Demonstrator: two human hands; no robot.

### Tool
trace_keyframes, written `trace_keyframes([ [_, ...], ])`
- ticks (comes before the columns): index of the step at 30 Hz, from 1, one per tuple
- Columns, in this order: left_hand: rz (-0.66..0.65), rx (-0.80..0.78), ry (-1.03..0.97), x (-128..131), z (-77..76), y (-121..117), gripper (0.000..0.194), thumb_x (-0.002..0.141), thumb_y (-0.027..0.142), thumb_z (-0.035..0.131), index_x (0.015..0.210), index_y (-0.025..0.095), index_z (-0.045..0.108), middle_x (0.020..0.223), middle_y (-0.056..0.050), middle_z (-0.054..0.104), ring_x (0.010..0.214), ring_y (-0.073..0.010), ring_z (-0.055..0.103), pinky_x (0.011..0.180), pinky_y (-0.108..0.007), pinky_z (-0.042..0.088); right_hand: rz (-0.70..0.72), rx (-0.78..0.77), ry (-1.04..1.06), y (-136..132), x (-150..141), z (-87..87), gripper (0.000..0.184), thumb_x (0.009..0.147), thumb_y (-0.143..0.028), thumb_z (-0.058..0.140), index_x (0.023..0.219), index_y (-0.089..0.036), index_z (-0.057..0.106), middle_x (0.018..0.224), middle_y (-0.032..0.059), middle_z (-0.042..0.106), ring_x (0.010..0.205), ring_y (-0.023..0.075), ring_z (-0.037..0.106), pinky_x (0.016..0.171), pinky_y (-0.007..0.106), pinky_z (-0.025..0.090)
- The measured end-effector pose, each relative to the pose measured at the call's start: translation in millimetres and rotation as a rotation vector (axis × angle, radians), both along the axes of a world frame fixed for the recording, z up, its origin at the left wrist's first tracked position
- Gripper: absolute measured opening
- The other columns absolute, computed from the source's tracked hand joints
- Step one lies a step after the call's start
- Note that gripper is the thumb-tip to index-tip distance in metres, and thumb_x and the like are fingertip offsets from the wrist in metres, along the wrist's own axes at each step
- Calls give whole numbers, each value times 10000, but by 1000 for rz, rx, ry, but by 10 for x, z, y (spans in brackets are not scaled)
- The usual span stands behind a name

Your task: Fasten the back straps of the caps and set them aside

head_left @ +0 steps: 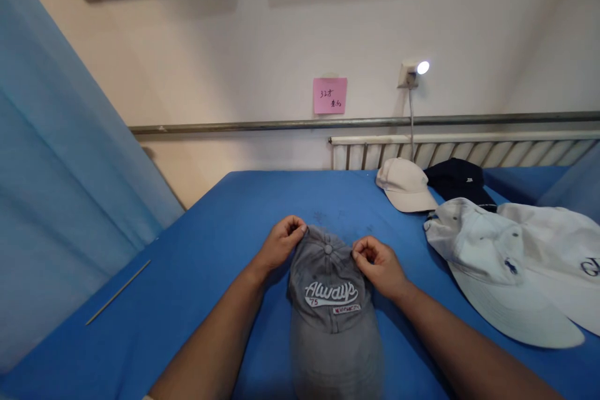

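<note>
A grey baseball cap (335,337) with white "Always" lettering lies on the blue-covered table, its brim toward me. My left hand (282,240) pinches the cap's upper left edge between thumb and fingers. On the opposite side, my right hand (379,262) has its thumb and fingertips closed on the upper right edge. The cap's crown is stretched between both hands, with its top button showing in the middle. The back of the cap is hidden.
To the right lie a cream cap (402,180), a dark navy cap (457,178), a pale cap (487,247) and a white cap (557,231). A thin stick (118,292) rests on the blue cover (197,250) at left. A blue curtain (70,137) hangs beside the table.
</note>
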State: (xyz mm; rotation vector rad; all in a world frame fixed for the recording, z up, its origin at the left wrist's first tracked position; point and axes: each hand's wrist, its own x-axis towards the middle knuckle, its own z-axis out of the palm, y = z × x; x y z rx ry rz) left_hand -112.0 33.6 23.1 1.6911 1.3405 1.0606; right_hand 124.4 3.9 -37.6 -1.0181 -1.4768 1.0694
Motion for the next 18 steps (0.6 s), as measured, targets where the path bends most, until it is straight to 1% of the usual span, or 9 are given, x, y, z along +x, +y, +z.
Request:
trace_keyframes([
  [2, 79, -12, -66, 11, -10, 22, 237, 780, 400, 558, 770, 164, 541, 691, 18, 547, 619, -109, 494, 603, -225, 413, -5, -2, 10, 7, -3, -10, 78, 774, -272, 579, 756, -204, 543, 606, -39, 536, 517, 107, 455, 514, 235, 354],
  [4, 116, 34, -39, 39, 12, -6, 219, 767, 379, 582, 775, 161, 559, 698, 12, 558, 635, -117, 511, 615, -235, 419, -4, -3, 13, 13, -7, -23, 83, 778, -278, 579, 762, -202, 548, 599, -39, 533, 515, 108, 450, 513, 235, 350],
  [5, 104, 73, -2, 58, 41, -43, 205, 769, 362, 587, 798, 160, 573, 719, 3, 574, 659, -125, 527, 633, -243, 427, -6, -6, 10, 16, -9, -29, 85, 781, -280, 579, 767, -201, 552, 596, -39, 532, 514, 108, 447, 512, 235, 347],
  [7, 11, 173, 121, 108, 133, -154, 183, 784, 322, 589, 876, 165, 603, 792, -19, 611, 729, -146, 556, 692, -267, 444, -10, -11, -5, 22, -15, -38, 91, 785, -287, 580, 774, -199, 562, 593, -39, 530, 512, 107, 447, 512, 234, 347],
  [10, -214, 335, 445, 208, 290, -345, 214, 787, 265, 608, 987, 191, 622, 917, -41, 645, 846, -180, 562, 802, -318, 434, -25, 2, -21, 30, -24, -36, 100, 781, -294, 585, 771, -195, 573, 604, -36, 535, 521, 109, 463, 518, 232, 357],
  [11, -259, 379, 548, 242, 327, -395, 234, 789, 250, 609, 1017, 198, 618, 957, -48, 647, 879, -191, 557, 832, -336, 424, -31, 10, -22, 32, -26, -32, 101, 778, -294, 586, 770, -194, 576, 609, -34, 538, 526, 110, 470, 520, 232, 362],
  [14, -276, 443, 767, 315, 371, -468, 172, 824, 210, 559, 987, 196, 614, 962, -65, 640, 899, -208, 546, 828, -349, 412, -51, 18, -21, 33, -33, -14, 101, 776, -292, 586, 768, -192, 582, 599, -35, 538, 521, 110, 477, 515, 231, 362],
  [16, -257, 442, 836, 334, 360, -471, 121, 844, 202, 525, 933, 193, 606, 922, -66, 633, 875, -206, 545, 796, -337, 415, -55, 6, -20, 31, -36, -3, 99, 774, -291, 589, 766, -193, 584, 581, -39, 535, 508, 109, 472, 510, 230, 358],
  [18, -240, 429, 847, 335, 344, -462, 107, 841, 214, 526, 921, 192, 594, 908, -63, 631, 861, -205, 547, 777, -325, 417, -56, -2, -14, 28, -39, 4, 103, 774, -297, 595, 762, -195, 586, 566, -41, 534, 500, 108, 467, 508, 230, 356],
])
